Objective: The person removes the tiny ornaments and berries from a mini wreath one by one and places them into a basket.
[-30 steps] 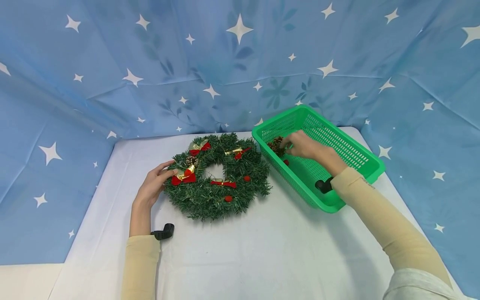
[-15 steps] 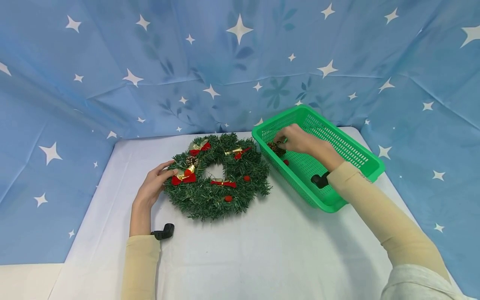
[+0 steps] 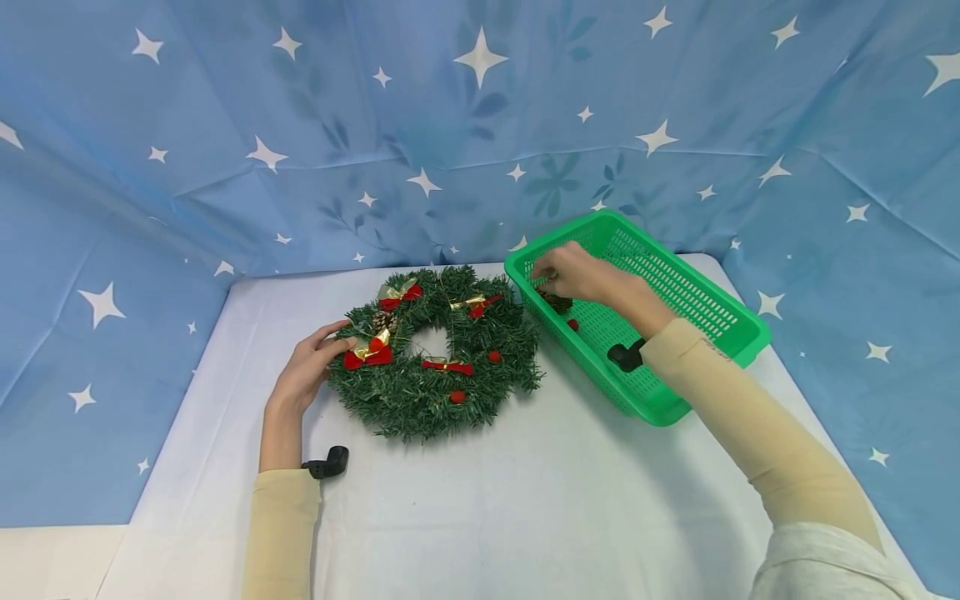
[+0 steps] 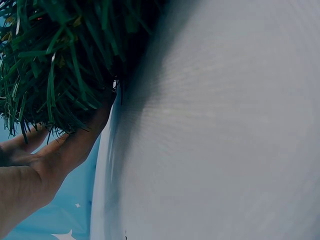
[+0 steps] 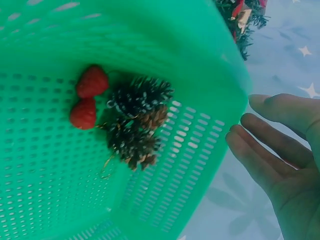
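A green Christmas wreath (image 3: 420, 408), trimmed with red and gold bows, red berries and a pinecone, lies on the white-covered table. My left hand (image 3: 309, 367) holds its left edge, thumb on top; in the left wrist view, fingers (image 4: 82, 137) reach under the branches. Inside the green basket (image 3: 637, 404), my right hand (image 3: 581, 273) hovers near the left end wall. Its thumb and fingers (image 5: 252, 150) are slightly bent and apart in the right wrist view, with nothing seen between them. Pinecones (image 5: 135, 97) and two red berries (image 5: 92, 81) lie in the basket.
The basket stands angled at the table's back right, close beside the wreath. Blue star-patterned cloth (image 3: 450, 125) hangs behind and at both sides. White cloth (image 3: 480, 517) covers the table in front of the wreath.
My right hand has moved left, from over the pinecones toward the basket's left end wall. My left hand and the wreath stay where they were.
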`<state>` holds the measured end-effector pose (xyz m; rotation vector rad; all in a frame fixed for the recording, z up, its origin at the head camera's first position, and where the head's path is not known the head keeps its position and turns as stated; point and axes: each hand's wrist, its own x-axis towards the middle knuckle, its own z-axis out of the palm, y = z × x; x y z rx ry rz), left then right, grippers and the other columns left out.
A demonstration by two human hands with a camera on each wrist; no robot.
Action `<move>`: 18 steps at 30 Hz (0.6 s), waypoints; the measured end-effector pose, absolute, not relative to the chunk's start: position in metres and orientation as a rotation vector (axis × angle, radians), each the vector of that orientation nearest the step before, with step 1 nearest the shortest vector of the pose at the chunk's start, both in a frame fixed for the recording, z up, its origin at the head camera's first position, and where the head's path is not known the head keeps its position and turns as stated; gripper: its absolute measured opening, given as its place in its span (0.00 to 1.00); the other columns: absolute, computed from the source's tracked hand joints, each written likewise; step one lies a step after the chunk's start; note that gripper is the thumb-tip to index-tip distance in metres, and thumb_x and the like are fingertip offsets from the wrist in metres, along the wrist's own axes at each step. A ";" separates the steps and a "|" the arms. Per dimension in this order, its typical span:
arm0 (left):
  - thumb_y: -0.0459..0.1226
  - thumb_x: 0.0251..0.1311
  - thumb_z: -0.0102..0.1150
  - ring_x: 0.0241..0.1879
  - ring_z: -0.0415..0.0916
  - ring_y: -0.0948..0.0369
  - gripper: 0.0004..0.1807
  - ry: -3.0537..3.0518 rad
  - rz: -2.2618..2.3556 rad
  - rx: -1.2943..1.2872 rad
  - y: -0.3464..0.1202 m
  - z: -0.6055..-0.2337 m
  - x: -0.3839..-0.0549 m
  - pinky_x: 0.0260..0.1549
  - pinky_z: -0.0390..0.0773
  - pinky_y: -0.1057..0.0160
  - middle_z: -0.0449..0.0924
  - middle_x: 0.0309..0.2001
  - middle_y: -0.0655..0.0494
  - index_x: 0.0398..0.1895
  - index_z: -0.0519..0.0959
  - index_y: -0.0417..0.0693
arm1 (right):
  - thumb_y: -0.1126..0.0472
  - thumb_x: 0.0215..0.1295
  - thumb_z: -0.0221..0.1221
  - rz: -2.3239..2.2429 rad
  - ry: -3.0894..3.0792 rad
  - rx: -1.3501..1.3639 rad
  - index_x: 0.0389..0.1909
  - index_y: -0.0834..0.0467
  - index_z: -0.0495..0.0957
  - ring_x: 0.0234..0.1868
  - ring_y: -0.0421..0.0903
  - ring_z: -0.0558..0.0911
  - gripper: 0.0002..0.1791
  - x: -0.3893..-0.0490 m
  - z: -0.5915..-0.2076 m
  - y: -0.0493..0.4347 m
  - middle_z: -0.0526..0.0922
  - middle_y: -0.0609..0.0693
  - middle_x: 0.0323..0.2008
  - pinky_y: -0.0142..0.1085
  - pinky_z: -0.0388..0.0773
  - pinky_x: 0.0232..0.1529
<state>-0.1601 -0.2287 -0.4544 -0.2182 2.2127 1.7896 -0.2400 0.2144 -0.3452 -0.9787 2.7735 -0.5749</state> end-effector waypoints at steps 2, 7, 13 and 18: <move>0.49 0.73 0.59 0.54 0.66 0.59 0.37 2.212 1.789 -0.219 -0.228 -0.454 -0.160 0.41 0.61 0.56 0.77 0.51 0.63 0.81 0.60 0.55 | 0.73 0.65 0.66 -0.576 2.757 -0.957 0.49 0.68 0.86 0.51 0.59 0.87 0.12 -0.239 -0.342 0.210 0.88 0.63 0.49 0.48 0.84 0.52; 0.50 0.73 0.59 0.55 0.67 0.61 0.37 2.222 1.780 -0.215 -0.229 -0.455 -0.159 0.42 0.62 0.56 0.77 0.53 0.62 0.81 0.60 0.56 | 0.73 0.66 0.64 -0.572 2.734 -0.989 0.51 0.68 0.85 0.53 0.60 0.86 0.13 -0.241 -0.341 0.199 0.87 0.63 0.52 0.48 0.83 0.54; 0.51 0.73 0.60 0.63 0.65 0.55 0.38 2.215 1.796 -0.207 -0.230 -0.457 -0.159 0.50 0.63 0.52 0.77 0.54 0.62 0.82 0.59 0.56 | 0.75 0.66 0.62 -0.621 2.686 -1.075 0.51 0.69 0.85 0.52 0.62 0.86 0.14 -0.243 -0.343 0.185 0.86 0.64 0.52 0.48 0.84 0.52; 0.50 0.73 0.60 0.69 0.62 0.51 0.38 2.204 1.804 -0.196 -0.229 -0.456 -0.159 0.60 0.62 0.47 0.77 0.54 0.61 0.82 0.59 0.55 | 0.75 0.66 0.62 -0.625 2.674 -1.074 0.52 0.69 0.85 0.53 0.61 0.86 0.14 -0.243 -0.344 0.176 0.87 0.63 0.52 0.47 0.83 0.53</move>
